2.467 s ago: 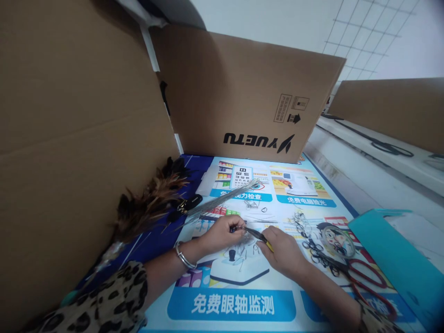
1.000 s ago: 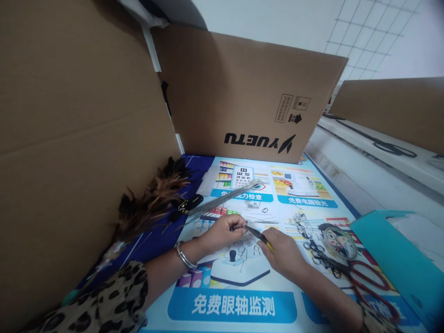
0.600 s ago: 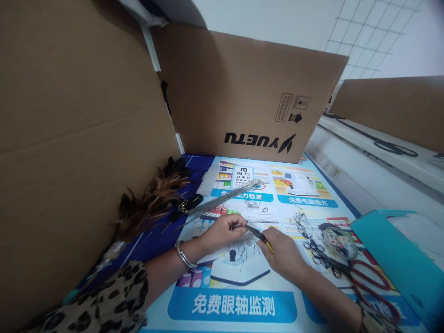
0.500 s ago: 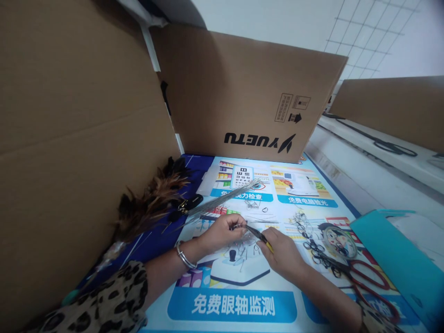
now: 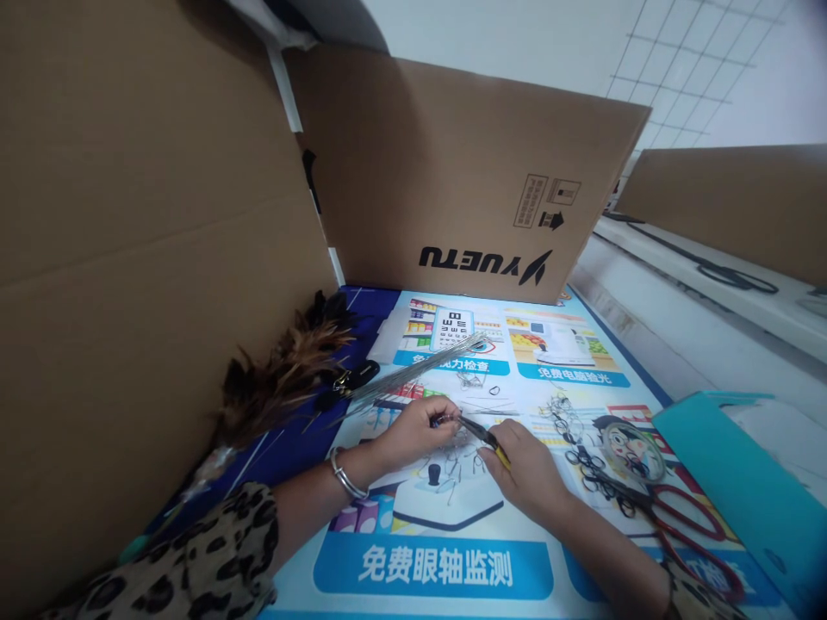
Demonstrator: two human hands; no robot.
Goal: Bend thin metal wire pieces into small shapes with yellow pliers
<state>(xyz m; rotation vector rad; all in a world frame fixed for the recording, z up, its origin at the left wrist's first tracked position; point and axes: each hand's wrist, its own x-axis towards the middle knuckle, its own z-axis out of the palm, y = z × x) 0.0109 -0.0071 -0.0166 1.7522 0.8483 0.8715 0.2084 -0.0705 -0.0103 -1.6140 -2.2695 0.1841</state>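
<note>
Head view: a person's two bare hands work close together over a bench covered by a printed poster [image 5: 439, 568].
Left hand [image 5: 413, 430]: fingertips pinched on a small wire piece [image 5: 445, 420], held just above the poster; a bracelet [image 5: 342, 474] sits on the wrist and a leopard-print sleeve [image 5: 194, 560] covers the forearm.
Right hand [image 5: 526, 469]: clenched around the yellow handles of the pliers [image 5: 481, 433], whose dark nose points left and meets the wire piece at the left fingertips.
Wire piece: between the two hands, at the middle of the bench; too small to tell its shape.
Wires [image 5: 419, 368]: a bundle of long straight ones lies just beyond the left hand.
Duster [image 5: 284, 370]: brown feathers, left of the wires, against the cardboard wall [image 5: 161, 258].
Rings [image 5: 581, 456]: small dark loops scattered right of the right hand.
Scissors [image 5: 685, 517]: red-handled, lying near the right forearm.
Box [image 5: 743, 482]: teal, at the right edge.
</note>
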